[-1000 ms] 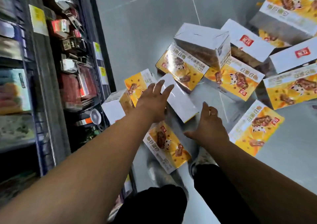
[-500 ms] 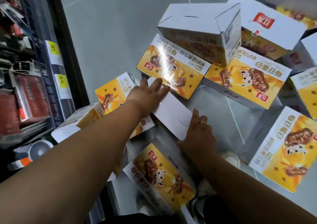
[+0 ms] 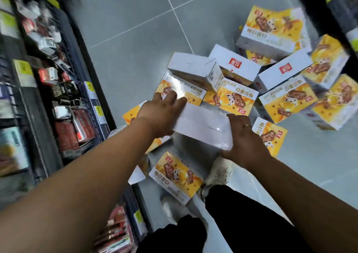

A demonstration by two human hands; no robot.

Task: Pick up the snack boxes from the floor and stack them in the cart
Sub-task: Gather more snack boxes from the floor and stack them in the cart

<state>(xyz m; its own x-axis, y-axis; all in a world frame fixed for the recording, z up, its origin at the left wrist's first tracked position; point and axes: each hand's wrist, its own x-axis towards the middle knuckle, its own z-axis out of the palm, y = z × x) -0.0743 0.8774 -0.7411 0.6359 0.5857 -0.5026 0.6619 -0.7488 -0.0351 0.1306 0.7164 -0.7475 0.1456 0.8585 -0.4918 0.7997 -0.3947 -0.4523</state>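
Gripping the snack box (image 3: 203,124) at opposite ends, left hand (image 3: 160,115) and right hand (image 3: 243,139) curl fingers round it.

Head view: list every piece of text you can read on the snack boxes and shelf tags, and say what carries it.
"每日": starts the large heading on the snack box by the shoe; remaining characters unclear. The shoe bears no text.
"每日": same heading, upside down, on the yellow-faced snack box behind the held white box.
Red logo on the white box panel: too blurred.
Yellow shelf price tags: digits too blurred.
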